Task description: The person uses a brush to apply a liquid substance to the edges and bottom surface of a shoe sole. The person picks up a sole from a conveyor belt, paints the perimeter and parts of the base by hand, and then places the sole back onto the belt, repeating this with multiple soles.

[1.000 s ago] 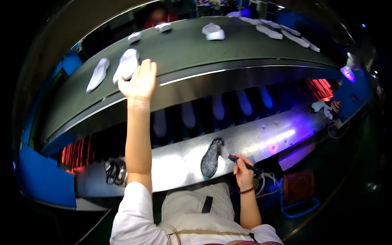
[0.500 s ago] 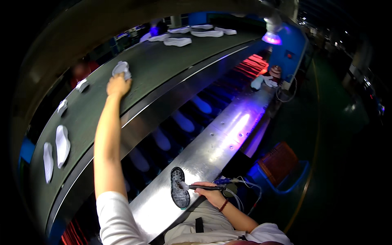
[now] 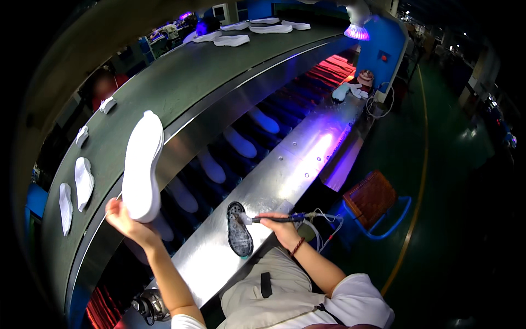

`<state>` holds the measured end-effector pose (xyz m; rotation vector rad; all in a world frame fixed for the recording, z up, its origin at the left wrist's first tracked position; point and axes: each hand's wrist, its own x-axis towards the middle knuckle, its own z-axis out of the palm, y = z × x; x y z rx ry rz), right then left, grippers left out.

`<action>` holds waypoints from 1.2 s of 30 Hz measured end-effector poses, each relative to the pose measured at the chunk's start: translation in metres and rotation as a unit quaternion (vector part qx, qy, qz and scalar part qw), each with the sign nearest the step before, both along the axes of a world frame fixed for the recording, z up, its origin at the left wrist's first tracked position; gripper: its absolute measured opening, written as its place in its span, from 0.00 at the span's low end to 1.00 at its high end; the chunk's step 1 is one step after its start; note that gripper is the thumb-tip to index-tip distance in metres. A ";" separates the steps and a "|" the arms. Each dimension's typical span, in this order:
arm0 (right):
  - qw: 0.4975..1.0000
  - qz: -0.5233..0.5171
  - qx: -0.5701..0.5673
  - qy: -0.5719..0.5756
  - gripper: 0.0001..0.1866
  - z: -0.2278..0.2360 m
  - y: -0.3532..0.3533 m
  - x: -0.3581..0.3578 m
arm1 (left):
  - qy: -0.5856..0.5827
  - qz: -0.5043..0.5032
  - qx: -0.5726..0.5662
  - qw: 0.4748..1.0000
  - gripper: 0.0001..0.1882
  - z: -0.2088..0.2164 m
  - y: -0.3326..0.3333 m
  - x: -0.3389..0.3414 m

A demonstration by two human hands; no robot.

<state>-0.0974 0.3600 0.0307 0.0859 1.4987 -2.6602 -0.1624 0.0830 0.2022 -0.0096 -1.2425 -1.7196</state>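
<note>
My left hand (image 3: 129,223) grips the heel or toe end of a white shoe sole (image 3: 143,164), held up on end above the near edge of the belt. In my right hand (image 3: 282,229) is a black-handled glue brush (image 3: 274,219), with tubes running from its rear end. The brush's pale tip rests at or just over a dark sole-shaped holder (image 3: 239,233), which lies on the metal ledge (image 3: 274,186) in front of me. That holder has a perforated upper part and whitish smears across its face.
More white soles (image 3: 231,40) lie on the green conveyor belt (image 3: 181,82), at its far end and left side. Soles (image 3: 240,142) also sit on a lower dark conveyor. A lamp (image 3: 357,32) hangs at the back; a brown-seated stool (image 3: 370,193) stands right. A metal pot (image 3: 150,307) is lower left.
My left hand has lifted the white sole off the belt and drawn it back toward me. My right hand keeps the brush at the dark holder. The whole view has shifted slightly.
</note>
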 end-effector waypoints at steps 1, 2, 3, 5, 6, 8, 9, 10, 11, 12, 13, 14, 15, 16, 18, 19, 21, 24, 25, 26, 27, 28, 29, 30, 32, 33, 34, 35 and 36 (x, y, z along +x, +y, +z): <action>1.000 -0.010 0.004 0.002 0.11 0.000 0.003 -0.003 | -0.047 -0.107 0.045 0.992 0.18 -0.009 0.010 0.010; 1.000 -0.020 0.009 0.003 0.11 0.002 0.007 -0.006 | -0.132 -0.278 0.067 0.949 0.22 -0.019 0.004 0.016; 0.999 -0.032 -0.002 0.007 0.11 0.007 0.009 -0.008 | -0.196 -0.408 0.125 0.883 0.25 -0.030 -0.002 0.022; 0.997 -0.073 -0.013 0.003 0.12 0.016 0.014 -0.004 | -0.168 -0.442 0.098 0.876 0.27 -0.059 -0.003 0.043; 0.996 -0.079 -0.030 -0.004 0.11 0.017 0.017 -0.002 | -0.141 -0.489 0.051 0.859 0.33 -0.069 -0.007 0.060; 0.995 -0.098 -0.003 -0.017 0.10 0.020 0.017 0.000 | -0.113 -0.561 0.159 0.804 0.50 -0.090 0.017 0.099; 0.994 -0.104 -0.016 -0.012 0.10 0.021 0.017 0.002 | -0.184 -0.612 0.274 0.719 0.52 -0.122 0.013 0.108; 0.994 -0.093 -0.053 -0.027 0.10 0.024 0.017 0.004 | -0.226 -0.682 0.292 0.631 0.52 -0.127 0.019 0.115; 0.995 -0.079 -0.056 -0.020 0.10 0.030 0.016 0.006 | -0.279 -0.681 0.309 0.603 0.47 -0.150 0.016 0.122; 0.996 -0.085 -0.024 -0.014 0.10 0.037 0.015 0.010 | -0.412 -0.621 0.320 0.584 0.43 -0.152 0.024 0.119; 0.998 -0.067 -0.021 0.000 0.10 0.046 0.012 0.014 | -0.436 -0.600 0.365 0.562 0.39 -0.146 0.035 0.117; 0.998 -0.047 -0.021 0.020 0.10 0.053 0.004 0.017 | -0.339 -0.678 0.430 0.491 0.36 -0.169 0.034 0.112; 0.999 -0.028 -0.024 0.013 0.10 0.053 -0.005 0.018 | -0.369 -0.632 0.397 0.554 0.34 -0.180 0.040 0.113; 1.000 0.007 -0.010 0.018 0.10 0.052 -0.012 0.020 | -0.385 -0.567 0.348 0.640 0.34 -0.185 0.048 0.114; 0.998 0.057 0.034 0.012 0.10 0.049 -0.026 0.023 | -0.275 -0.645 0.417 0.578 0.49 -0.183 0.056 0.117; 0.997 0.062 0.051 0.012 0.10 0.047 -0.032 0.017 | -0.272 -0.636 0.412 0.593 0.51 -0.174 0.060 0.117; 0.996 0.064 0.063 0.019 0.09 0.047 -0.041 0.004 | -0.269 -0.638 0.383 0.611 0.55 -0.164 0.067 0.119; 0.985 0.027 0.160 0.060 0.09 0.059 -0.049 -0.013 | -0.276 -0.624 0.360 0.636 0.51 -0.173 0.072 0.120; 0.976 0.019 0.198 0.091 0.10 0.064 -0.053 -0.019 | -0.284 -0.609 0.348 0.654 0.49 -0.176 0.075 0.118; 0.974 0.016 0.204 0.096 0.09 0.068 -0.059 -0.022 | -0.292 -0.593 0.336 0.671 0.46 -0.178 0.079 0.116; 0.963 0.022 0.244 0.114 0.09 0.067 -0.065 -0.023 | -0.303 -0.569 0.324 0.692 0.45 -0.178 0.084 0.115; 0.949 0.028 0.284 0.132 0.09 0.065 -0.071 -0.023 | -0.314 -0.545 0.312 0.712 0.44 -0.178 0.089 0.113; 0.897 -0.020 0.357 0.260 0.09 0.062 -0.077 -0.015 | -0.315 -0.526 0.315 0.724 0.44 -0.179 0.092 0.109; 0.833 -0.026 0.426 0.352 0.09 0.063 -0.079 -0.008 | -0.316 -0.505 0.319 0.737 0.45 -0.179 0.092 0.105; 0.799 0.025 0.459 0.388 0.08 0.074 -0.082 0.021 | -0.299 -0.517 0.376 0.709 0.43 -0.169 0.074 0.102; 0.792 0.074 0.472 0.381 0.08 0.079 -0.077 0.036 | -0.288 -0.532 0.355 0.713 0.43 -0.167 0.062 0.103; 0.783 0.122 0.481 0.375 0.08 0.082 -0.066 0.047 | -0.300 -0.491 0.338 0.745 0.44 -0.164 0.058 0.105; 0.776 0.166 0.473 0.382 0.07 0.080 -0.056 0.053 | -0.295 -0.510 0.325 0.740 0.44 -0.167 0.050 0.108; 0.793 0.232 0.440 0.351 0.08 0.084 -0.046 0.055 | -0.291 -0.535 0.314 0.729 0.44 -0.172 0.045 0.110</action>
